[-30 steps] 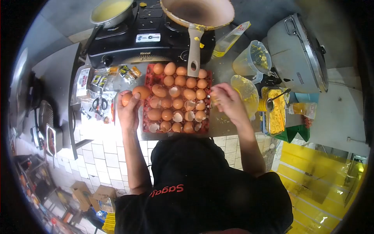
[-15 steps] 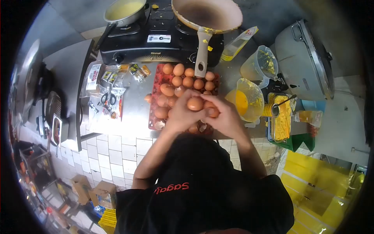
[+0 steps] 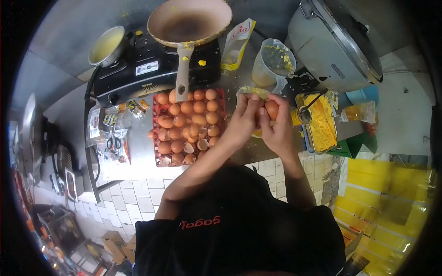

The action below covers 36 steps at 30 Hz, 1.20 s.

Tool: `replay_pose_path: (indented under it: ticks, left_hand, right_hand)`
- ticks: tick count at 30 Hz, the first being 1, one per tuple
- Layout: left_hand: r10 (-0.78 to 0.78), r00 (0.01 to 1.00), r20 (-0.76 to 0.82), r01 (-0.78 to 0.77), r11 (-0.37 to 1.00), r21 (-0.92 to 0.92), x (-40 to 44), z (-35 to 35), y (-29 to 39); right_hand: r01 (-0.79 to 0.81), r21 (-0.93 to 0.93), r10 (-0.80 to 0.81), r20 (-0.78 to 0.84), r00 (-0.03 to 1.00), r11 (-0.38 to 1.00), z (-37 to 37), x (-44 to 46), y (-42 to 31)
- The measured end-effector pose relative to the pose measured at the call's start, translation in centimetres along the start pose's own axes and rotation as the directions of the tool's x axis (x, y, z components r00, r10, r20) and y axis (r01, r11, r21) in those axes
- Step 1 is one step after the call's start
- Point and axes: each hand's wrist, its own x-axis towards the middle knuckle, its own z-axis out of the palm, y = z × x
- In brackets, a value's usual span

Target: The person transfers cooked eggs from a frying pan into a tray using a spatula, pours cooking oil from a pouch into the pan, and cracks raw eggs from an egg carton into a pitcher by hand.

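Over a clear plastic jug point(image 3: 248, 91), mostly hidden by the hands, my left hand point(image 3: 246, 117) and my right hand point(image 3: 278, 131) are close together. A brown egg point(image 3: 271, 109) is held in the fingers of my right hand. The fingers of my left hand are bent at the jug's rim; what they hold is hidden. To the left, a red egg tray point(image 3: 156, 138) carries whole brown eggs in its far rows and several cracked, empty shells in its near rows. One egg point(image 3: 150, 134) lies just beyond the tray's left edge.
A pan point(image 3: 190, 23) rests on the black stove point(image 3: 138, 80), its handle reaching over the tray. Beside it is a pot point(image 3: 107, 46). Right of the hands stand another jug point(image 3: 271, 64), a container of yellow food point(image 3: 322, 124) and a large cooker point(image 3: 322, 50). Scissors point(image 3: 113, 142) lie left.
Both hands have moved from above the egg tray to the jug on the right, with an egg. The view has turned, so the stove and tray appear further left.
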Motion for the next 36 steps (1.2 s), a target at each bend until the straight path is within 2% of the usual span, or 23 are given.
replay_pose_path:
  ticks: [2, 4, 6, 7, 8, 10, 14, 15, 17, 19, 20, 21, 24, 27, 29, 31, 32, 35, 36]
  left_hand:
    - [-0.011, 0.996, 0.088, 0.013, 1.000, -0.015, 0.5, 0.8, -0.1]
    - [-0.071, 0.995, 0.063, 0.076, 0.994, -0.080, 1.2, 0.4, 0.1]
    - [-0.120, 0.990, 0.077, 0.131, 0.981, -0.145, 1.7, -0.5, 0.4]
    - [-0.118, 0.989, 0.087, 0.128, 0.984, -0.122, 1.6, -0.8, 0.6]
    - [-0.119, 0.988, 0.095, 0.128, 0.987, -0.097, 1.3, -1.2, 0.9]
    - [-0.111, 0.984, 0.137, 0.122, 0.990, -0.074, 0.8, -2.8, 1.2]
    - [-0.094, 0.994, 0.046, 0.091, 0.994, 0.065, -1.5, -8.3, 0.6]
    - [-0.130, 0.991, 0.035, 0.124, 0.981, 0.149, -2.1, -10.3, 1.0]
    - [-0.051, 0.982, -0.180, 0.111, 0.933, 0.341, -2.9, -14.0, 1.1]
    - [0.104, 0.951, -0.291, 0.064, 0.856, 0.513, -1.8, -17.8, 1.0]
    - [0.335, 0.902, -0.273, -0.062, 0.725, 0.686, -0.3, -20.6, 0.5]
    - [0.548, 0.811, -0.207, -0.155, 0.541, 0.827, 1.3, -22.3, 0.1]
    - [0.474, 0.825, -0.307, 0.128, 0.373, 0.919, 2.2, -20.6, 2.8]
    - [0.391, 0.889, -0.239, 0.137, 0.270, 0.953, 3.4, -22.7, 2.1]
    - [0.390, 0.887, -0.246, 0.158, 0.245, 0.957, 3.7, -23.0, 2.2]
    - [0.358, 0.898, -0.256, 0.181, 0.230, 0.956, 3.6, -23.0, 2.2]
    - [0.352, 0.908, -0.227, 0.129, 0.281, 0.951, 3.4, -23.0, 2.2]
    - [0.400, 0.904, -0.150, 0.037, 0.275, 0.961, 4.6, -25.4, 0.7]
    - [0.391, 0.913, -0.119, -0.020, 0.333, 0.943, 4.2, -26.1, 0.9]
  right_hand:
    - [-0.115, 0.051, 0.115, 0.008, 0.993, 0.992, -1.0, 0.1, 0.2]
    - [-0.166, 0.061, 0.167, -0.004, 0.986, 0.984, -2.1, 0.4, 1.8]
    - [-0.250, 0.072, 0.245, 0.072, 0.967, 0.966, -3.3, 0.7, 2.5]
    - [-0.297, 0.075, 0.288, 0.114, 0.951, 0.952, -3.8, 0.6, 2.8]
    - [-0.228, -0.020, 0.229, 0.101, 0.968, 0.973, -3.7, 0.7, 3.4]
    - [-0.234, -0.083, 0.245, 0.159, 0.957, 0.969, -3.9, 0.4, 4.9]
    - [-0.253, -0.170, 0.290, 0.247, 0.924, 0.952, -3.6, 0.3, 6.3]
    - [-0.250, -0.181, 0.292, 0.264, 0.919, 0.951, -3.4, 0.4, 6.1]
    - [-0.253, -0.214, 0.308, 0.288, 0.907, 0.944, -3.4, 0.7, 5.8]
    - [-0.265, -0.225, 0.324, 0.288, 0.901, 0.937, -3.2, 1.0, 5.4]
    - [-0.269, -0.233, 0.330, 0.289, 0.898, 0.935, -3.0, 1.1, 5.1]
    - [-0.268, -0.249, 0.331, 0.262, 0.906, 0.931, -2.9, 1.2, 4.9]
    - [-0.248, -0.291, 0.313, 0.201, 0.928, 0.924, -2.1, 1.3, 4.3]
    - [-0.233, -0.316, 0.287, 0.136, 0.948, 0.920, -1.8, 1.3, 3.7]
    - [-0.255, -0.309, 0.283, 0.050, 0.958, 0.916, -1.9, 1.1, 3.1]
    - [-0.240, -0.424, 0.336, 0.167, 0.927, 0.873, -1.5, 1.2, 2.7]
    - [-0.232, -0.476, 0.367, 0.212, 0.906, 0.848, -1.2, 1.0, 2.4]
    - [-0.181, -0.401, 0.208, 0.024, 0.978, 0.898, -0.6, 0.5, 3.6]
    - [-0.317, -0.305, 0.344, 0.039, 0.938, 0.898, -0.7, 0.7, 2.8]
